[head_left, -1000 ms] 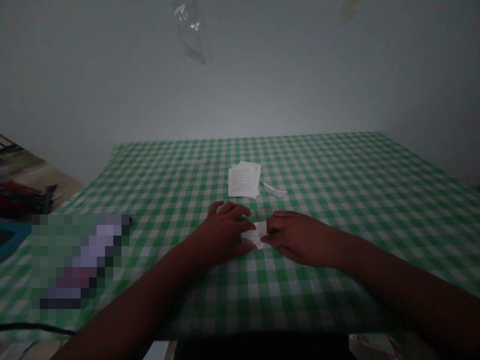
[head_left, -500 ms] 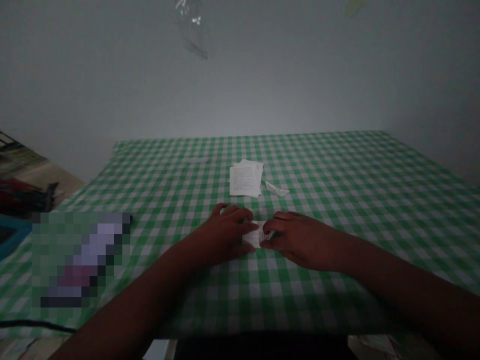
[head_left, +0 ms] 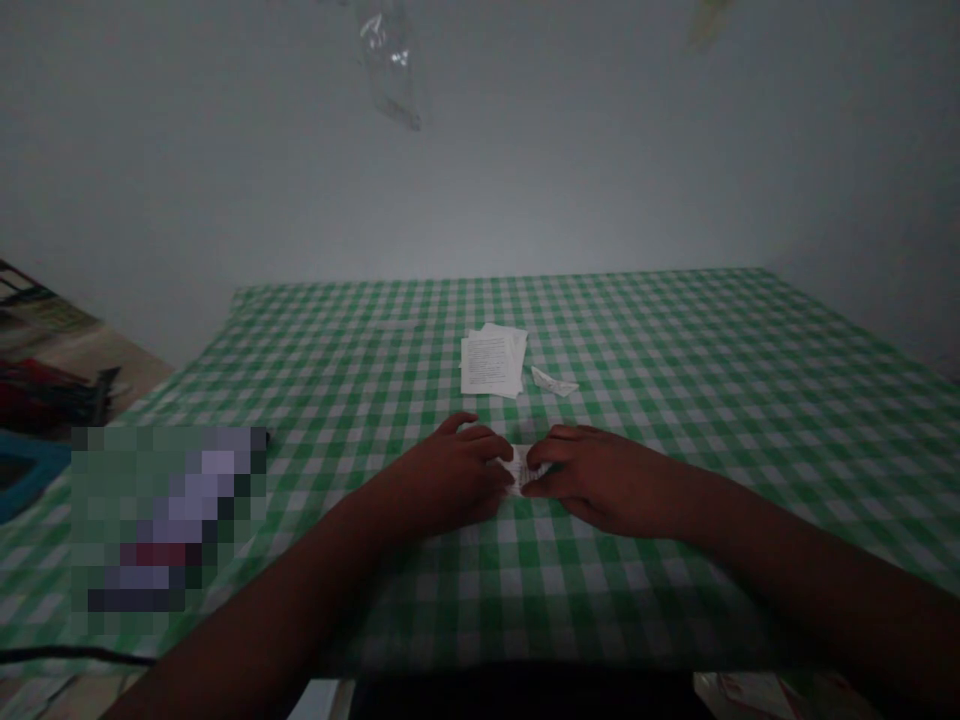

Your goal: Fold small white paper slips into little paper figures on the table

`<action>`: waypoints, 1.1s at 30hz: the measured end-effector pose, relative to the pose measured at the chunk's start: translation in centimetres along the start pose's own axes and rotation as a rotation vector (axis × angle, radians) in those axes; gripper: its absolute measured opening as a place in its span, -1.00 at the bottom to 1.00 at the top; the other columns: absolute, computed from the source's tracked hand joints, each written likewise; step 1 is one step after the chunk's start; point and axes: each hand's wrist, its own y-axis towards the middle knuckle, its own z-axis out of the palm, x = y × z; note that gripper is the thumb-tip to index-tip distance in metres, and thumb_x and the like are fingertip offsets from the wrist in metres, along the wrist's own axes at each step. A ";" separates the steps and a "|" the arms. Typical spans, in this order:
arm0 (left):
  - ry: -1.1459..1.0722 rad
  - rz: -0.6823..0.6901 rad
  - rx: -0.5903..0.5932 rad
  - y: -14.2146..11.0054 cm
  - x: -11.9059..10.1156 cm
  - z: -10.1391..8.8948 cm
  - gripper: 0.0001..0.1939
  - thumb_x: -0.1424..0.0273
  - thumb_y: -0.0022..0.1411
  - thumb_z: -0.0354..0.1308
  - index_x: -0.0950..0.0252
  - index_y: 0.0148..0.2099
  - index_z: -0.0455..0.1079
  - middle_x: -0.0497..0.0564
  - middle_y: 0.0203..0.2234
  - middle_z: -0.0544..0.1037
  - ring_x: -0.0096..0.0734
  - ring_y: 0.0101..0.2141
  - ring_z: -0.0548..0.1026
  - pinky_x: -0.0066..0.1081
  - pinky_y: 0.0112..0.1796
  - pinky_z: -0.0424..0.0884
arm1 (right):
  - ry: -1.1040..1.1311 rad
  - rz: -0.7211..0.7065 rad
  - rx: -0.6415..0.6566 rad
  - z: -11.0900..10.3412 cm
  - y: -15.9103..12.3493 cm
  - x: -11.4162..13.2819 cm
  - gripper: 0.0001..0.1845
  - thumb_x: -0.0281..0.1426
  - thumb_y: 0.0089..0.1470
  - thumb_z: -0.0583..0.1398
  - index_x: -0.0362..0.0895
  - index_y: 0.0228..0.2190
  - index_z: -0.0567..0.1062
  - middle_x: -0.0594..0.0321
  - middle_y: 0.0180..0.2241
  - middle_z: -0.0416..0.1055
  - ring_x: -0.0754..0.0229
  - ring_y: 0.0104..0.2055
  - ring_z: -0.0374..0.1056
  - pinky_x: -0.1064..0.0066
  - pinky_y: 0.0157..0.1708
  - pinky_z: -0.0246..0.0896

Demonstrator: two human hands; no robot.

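A small printed piece of paper [head_left: 520, 470] lies between my hands on the green checked tablecloth, low in the middle of the head view. My left hand [head_left: 466, 475] grips its left side, fingers curled and thumb beneath them. On the opposite side my right hand [head_left: 596, 475] pinches the paper with bent fingers and thumb. Much of the sheet is hidden under the fingers. Beyond my hands sits a loose stack of printed sheets [head_left: 491, 365], and to its right a small folded paper boat [head_left: 554, 381].
A green and white checked tablecloth [head_left: 675, 350] covers the table, which meets a grey wall. At the left lies a pixelated blurred object [head_left: 180, 510], with a black cable [head_left: 75, 655] near it. A clear plastic bag [head_left: 390, 65] hangs on the wall.
My left hand has shifted slightly right, its fingers closing over the paper's left part, so less of the sheet shows. My right hand stays nearly where it was.
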 end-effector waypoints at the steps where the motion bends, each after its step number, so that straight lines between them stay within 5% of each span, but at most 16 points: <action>1: -0.007 0.005 0.003 0.0 0.0 -0.1 -0.87 0.42 0.25 0.17 0.19 -0.14 0.49 -0.01 -0.05 0.50 -0.24 -0.05 0.44 -0.09 0.14 0.09 | 0.004 -0.002 -0.001 0.0 0.0 0.0 -0.60 -0.52 0.16 0.14 -0.06 0.02 0.49 0.12 0.02 0.41 0.07 0.05 0.27 0.14 0.07 0.16; 11: -0.094 -0.079 -0.032 0.7 0.3 0.7 -0.85 0.41 0.36 0.04 0.23 -0.13 0.44 -0.02 -0.19 0.54 -0.31 -0.14 0.46 -0.20 0.03 0.21 | -0.066 0.027 0.021 -0.3 0.1 0.9 -0.71 -0.47 0.19 0.14 -0.05 -0.08 0.55 0.08 -0.01 0.42 0.01 0.04 0.27 0.11 0.03 0.22; 33: -0.197 -0.230 -0.114 1.7 0.2 2.2 -0.89 0.40 0.31 0.14 0.19 -0.14 0.46 -0.05 -0.23 0.50 -0.32 -0.16 0.42 -0.28 -0.11 0.25 | 0.080 0.022 0.018 -0.6 0.1 0.5 -0.62 -0.58 0.14 0.11 -0.16 -0.03 0.52 0.09 -0.02 0.46 0.10 0.03 0.32 0.13 0.14 0.11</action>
